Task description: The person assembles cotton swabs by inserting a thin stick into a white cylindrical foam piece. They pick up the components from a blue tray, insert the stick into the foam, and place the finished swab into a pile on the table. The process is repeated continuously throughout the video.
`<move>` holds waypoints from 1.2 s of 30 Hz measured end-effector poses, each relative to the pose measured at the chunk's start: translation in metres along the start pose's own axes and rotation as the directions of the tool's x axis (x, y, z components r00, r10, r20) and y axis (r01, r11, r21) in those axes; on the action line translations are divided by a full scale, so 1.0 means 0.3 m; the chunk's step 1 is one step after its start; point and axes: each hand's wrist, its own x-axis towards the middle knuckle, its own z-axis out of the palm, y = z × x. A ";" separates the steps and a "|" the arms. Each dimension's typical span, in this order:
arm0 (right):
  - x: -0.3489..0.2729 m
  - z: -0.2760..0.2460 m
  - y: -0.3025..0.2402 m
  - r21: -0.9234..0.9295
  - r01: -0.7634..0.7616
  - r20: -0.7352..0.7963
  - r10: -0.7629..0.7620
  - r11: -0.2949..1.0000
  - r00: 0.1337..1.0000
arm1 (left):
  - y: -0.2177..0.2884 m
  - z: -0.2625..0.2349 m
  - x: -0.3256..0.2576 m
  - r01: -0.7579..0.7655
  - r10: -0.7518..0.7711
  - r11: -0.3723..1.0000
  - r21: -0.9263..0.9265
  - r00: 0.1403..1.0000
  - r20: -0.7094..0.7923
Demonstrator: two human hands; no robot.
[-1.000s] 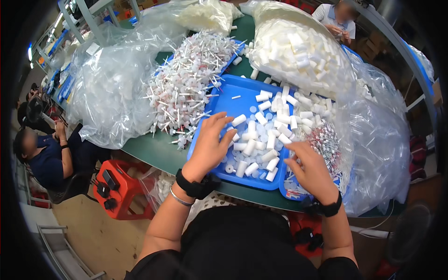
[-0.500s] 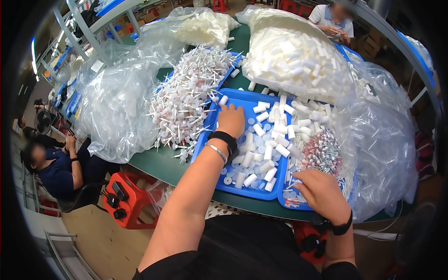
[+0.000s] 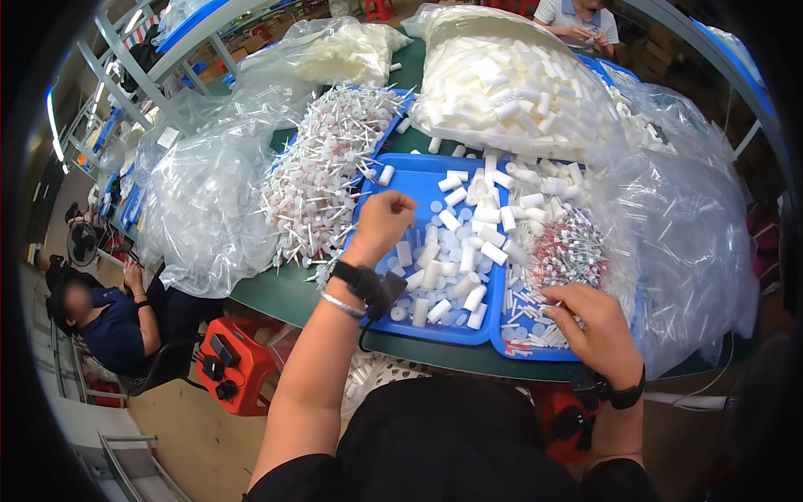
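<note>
My left hand point(image 3: 385, 224) hovers over the left part of a blue tray point(image 3: 407, 174), fingers curled together. What it holds, if anything, is hidden. In that tray lie white foam-like cylinders point(image 3: 474, 298) and translucent round discs point(image 3: 398, 313). My right hand point(image 3: 595, 322) is above a second blue tray point(image 3: 508, 341), thumb and forefinger pinched close together. Whatever is between those fingertips is too small to make out. Near them lie short white sticks point(image 3: 527, 308) and a pile of thin red-and-white pieces point(image 3: 573, 258).
Left of the trays stands a heap of white stick-and-disc pieces point(image 3: 322, 180). A clear bag of white cylinders point(image 3: 510, 96) lies behind, and plastic bags point(image 3: 213, 201) flank both sides. A red stool point(image 3: 238, 360) and a seated person point(image 3: 109, 314) are at left; another person point(image 3: 577, 21) sits opposite.
My left hand has drawn back from the tray's far left part toward me, its fingers now more curled. My right hand stays over the right tray, still pinched. The view has shifted slightly.
</note>
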 end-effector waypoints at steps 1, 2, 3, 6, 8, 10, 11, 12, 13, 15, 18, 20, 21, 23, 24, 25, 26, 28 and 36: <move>0.011 0.002 -0.008 0.012 0.032 0.036 -0.032 0.999 0.999 | 0.014 -0.013 -0.024 0.001 -0.003 0.995 -0.096 1.000 -0.021; 0.033 0.003 -0.016 0.025 0.064 0.072 -0.066 0.998 0.995 | 0.025 -0.017 -0.056 -0.009 0.005 0.992 -0.126 0.999 -0.037; 0.064 0.005 -0.029 0.039 0.102 0.107 -0.106 0.994 0.989 | 0.036 -0.024 -0.098 -0.023 0.014 0.988 -0.156 0.998 -0.058; 0.242 0.054 -0.052 0.026 0.272 0.161 -0.273 0.962 0.949 | 0.082 -0.025 -0.268 -0.116 0.113 0.993 -0.010 0.983 -0.146; 0.397 0.119 -0.058 0.080 0.271 0.253 -0.282 0.959 0.925 | 0.107 -0.001 -0.374 -0.188 0.196 0.980 0.060 0.966 -0.171; 0.541 0.232 -0.049 0.075 0.276 0.334 -0.285 0.958 0.899 | 0.123 0.012 -0.487 -0.215 0.239 0.965 0.149 0.957 -0.163; 0.605 0.309 -0.030 0.020 0.290 0.341 -0.280 0.957 0.898 | 0.115 0.020 -0.524 -0.242 0.275 0.949 0.202 0.950 -0.149; 0.658 0.393 -0.006 -0.039 0.301 0.349 -0.269 0.953 0.898 | 0.126 0.025 -0.559 -0.273 0.307 0.933 0.237 0.944 -0.121; 0.696 0.485 0.030 -0.164 0.315 0.345 -0.245 0.935 0.906 | 0.119 0.027 -0.578 -0.340 0.377 0.899 0.275 0.922 -0.092; 0.732 0.612 0.038 -0.352 0.335 0.373 -0.197 0.874 0.907 | 0.088 0.028 -0.619 -0.335 0.370 0.899 0.283 0.925 -0.081; 0.728 0.714 0.024 -0.520 0.376 0.435 -0.142 0.767 0.889 | 0.071 -0.006 -0.636 -0.311 0.355 0.902 0.301 0.929 -0.103; 0.715 0.753 0.025 -0.537 0.452 0.416 -0.242 0.713 0.877 | 0.054 -0.035 -0.642 -0.343 0.383 0.884 0.319 0.921 -0.073; 0.719 0.752 0.013 -0.541 0.487 0.432 -0.270 0.686 0.860 | 0.043 -0.046 -0.639 -0.360 0.400 0.875 0.324 0.914 -0.065; 0.721 0.746 0.023 -0.520 0.511 0.428 -0.309 0.684 0.849 | 0.026 -0.043 -0.630 -0.375 0.399 0.872 0.315 0.917 -0.012; 0.728 0.735 0.017 -0.509 0.506 0.436 -0.298 0.697 0.849 | 0.028 -0.045 -0.622 -0.380 0.396 0.871 0.311 0.918 0.010; 0.734 0.720 0.015 -0.499 0.498 0.443 -0.285 0.709 0.850 | 0.027 -0.043 -0.613 -0.385 0.395 0.871 0.305 0.918 0.034; 0.739 0.697 0.018 -0.480 0.456 0.426 -0.255 0.750 0.868 | 0.024 -0.039 -0.600 -0.397 0.401 0.869 0.297 0.915 0.050; 0.724 0.610 -0.010 -0.378 0.393 0.326 -0.276 0.838 0.904 | 0.021 -0.033 -0.592 -0.436 0.431 0.859 0.269 0.899 0.081; 0.327 0.106 -0.035 -0.143 0.084 0.142 -0.063 0.986 0.988 | 0.019 -0.052 -0.549 -0.286 0.283 0.952 0.112 0.958 0.038</move>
